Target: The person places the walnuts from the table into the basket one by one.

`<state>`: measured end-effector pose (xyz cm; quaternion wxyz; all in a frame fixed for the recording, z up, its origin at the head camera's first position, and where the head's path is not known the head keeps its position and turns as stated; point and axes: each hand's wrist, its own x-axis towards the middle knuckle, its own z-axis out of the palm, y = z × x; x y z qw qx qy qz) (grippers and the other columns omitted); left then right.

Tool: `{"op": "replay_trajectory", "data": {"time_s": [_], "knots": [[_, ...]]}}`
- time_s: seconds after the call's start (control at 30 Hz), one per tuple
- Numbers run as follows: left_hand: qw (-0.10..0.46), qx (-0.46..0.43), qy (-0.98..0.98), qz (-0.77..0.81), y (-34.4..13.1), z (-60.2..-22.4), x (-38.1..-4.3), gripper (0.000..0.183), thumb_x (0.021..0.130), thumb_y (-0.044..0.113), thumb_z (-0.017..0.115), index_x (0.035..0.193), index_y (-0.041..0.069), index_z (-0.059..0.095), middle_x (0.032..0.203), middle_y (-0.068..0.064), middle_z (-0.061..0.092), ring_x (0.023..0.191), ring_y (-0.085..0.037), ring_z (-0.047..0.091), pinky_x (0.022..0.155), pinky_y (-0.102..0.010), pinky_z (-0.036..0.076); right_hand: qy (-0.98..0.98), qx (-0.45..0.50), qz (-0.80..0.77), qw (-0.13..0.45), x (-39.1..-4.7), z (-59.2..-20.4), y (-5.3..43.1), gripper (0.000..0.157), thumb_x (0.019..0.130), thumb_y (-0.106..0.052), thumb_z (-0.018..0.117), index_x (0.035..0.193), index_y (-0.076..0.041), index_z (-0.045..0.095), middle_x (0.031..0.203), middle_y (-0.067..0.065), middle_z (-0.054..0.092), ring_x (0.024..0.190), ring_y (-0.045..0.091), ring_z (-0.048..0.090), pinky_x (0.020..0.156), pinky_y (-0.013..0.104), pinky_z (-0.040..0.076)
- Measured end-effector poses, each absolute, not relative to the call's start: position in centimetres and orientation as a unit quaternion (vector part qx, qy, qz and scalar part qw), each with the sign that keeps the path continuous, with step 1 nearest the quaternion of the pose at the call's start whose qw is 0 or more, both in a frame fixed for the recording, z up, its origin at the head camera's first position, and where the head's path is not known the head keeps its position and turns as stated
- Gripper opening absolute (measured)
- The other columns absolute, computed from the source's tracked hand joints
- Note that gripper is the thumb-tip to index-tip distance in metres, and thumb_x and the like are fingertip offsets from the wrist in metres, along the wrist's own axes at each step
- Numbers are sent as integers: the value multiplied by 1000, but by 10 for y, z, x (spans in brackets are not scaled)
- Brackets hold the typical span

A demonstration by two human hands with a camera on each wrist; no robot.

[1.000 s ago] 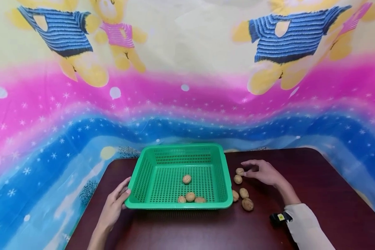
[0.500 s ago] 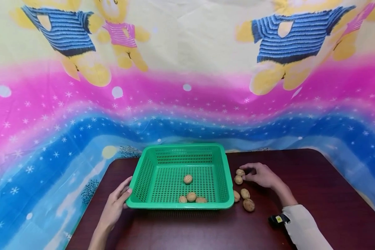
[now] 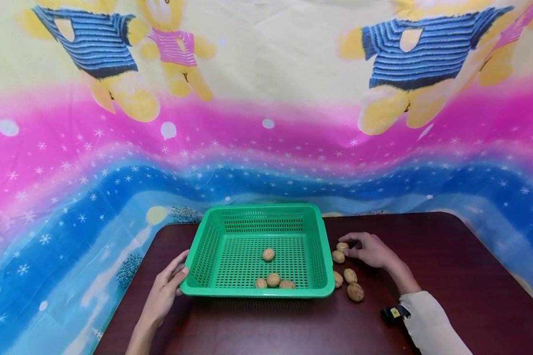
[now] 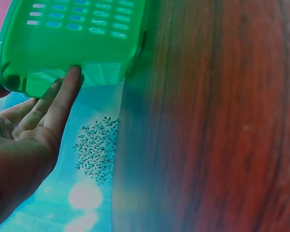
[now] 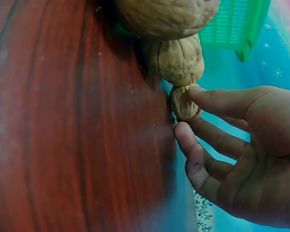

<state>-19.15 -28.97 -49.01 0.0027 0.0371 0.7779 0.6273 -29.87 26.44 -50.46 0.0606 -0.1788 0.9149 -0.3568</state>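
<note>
A green plastic basket (image 3: 257,292) holds several walnuts (image 3: 268,254), most of them along its near wall. My left hand (image 3: 162,291) grips the basket's left rim; in the left wrist view its fingers (image 4: 63,104) lie along the outside wall. To the right of the basket, my right hand (image 3: 370,250) pinches a walnut (image 3: 342,246) between thumb and fingers. In the right wrist view this walnut (image 5: 184,105) is partly behind the thumb, low by the table. Another walnut (image 3: 338,256) lies just in front of it.
More walnuts (image 3: 350,275) lie in a loose group beside the basket's near right corner. The dark red-brown table (image 3: 248,325) meets a printed cloth backdrop (image 3: 266,162) at its back edge. A black wrist device (image 3: 394,313) is at the right sleeve.
My right hand has lowered slightly, and its fingers have drawn in around the far walnut. The left hand stays at the basket's rim. The head view has shifted slightly.
</note>
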Motion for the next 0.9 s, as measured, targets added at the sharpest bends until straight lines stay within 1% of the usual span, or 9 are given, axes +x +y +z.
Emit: {"op": "replay_trajectory", "data": {"time_s": [0.2, 0.3, 0.5, 0.63, 0.73, 0.9], "knots": [[2, 40, 778, 626, -289, -489, -191, 57, 118, 29, 46, 170, 11, 31, 155, -34, 52, 108, -7, 75, 80, -32, 66, 916, -171, -360, 40, -299, -505, 265, 26, 99, -12, 77, 124, -6, 77, 125, 20, 75, 93, 23, 75, 80, 41, 61], [3, 36, 778, 627, -290, -490, -191, 57, 118, 29, 46, 170, 11, 31, 155, -33, 52, 108, -7, 75, 80, -32, 66, 916, -167, -364, 31, -299, -504, 267, 24, 100, -16, 78, 122, -8, 78, 121, 17, 76, 94, 23, 75, 81, 42, 61], [8, 26, 773, 634, -290, -492, -191, 58, 118, 29, 46, 170, 10, 31, 153, -33, 54, 107, -10, 77, 80, -32, 67, 909, -146, -390, 14, -295, -492, 272, 30, 102, -28, 77, 128, -12, 76, 124, 16, 76, 100, 22, 73, 80, 38, 59], [7, 29, 774, 633, -290, -493, -191, 58, 118, 29, 46, 170, 10, 31, 153, -33, 53, 107, -10, 76, 80, -33, 67, 902, -139, -408, 1, -289, -476, 271, 34, 102, -35, 76, 130, -15, 75, 124, 11, 76, 105, 22, 72, 85, 39, 58], [6, 31, 776, 630, -290, -493, -192, 57, 118, 29, 46, 170, 11, 31, 155, -33, 52, 107, -8, 76, 80, -33, 66, 896, -134, -424, -4, -283, -463, 265, 36, 102, -37, 76, 131, -15, 74, 122, 9, 76, 106, 22, 72, 89, 38, 58], [3, 39, 776, 629, -291, -493, -193, 58, 118, 29, 46, 170, 10, 30, 154, -33, 53, 107, -8, 76, 80, -33, 66, 883, -137, -450, -1, -274, -443, 251, 38, 101, -37, 78, 131, -15, 74, 121, 8, 77, 106, 23, 72, 89, 33, 58]]}}
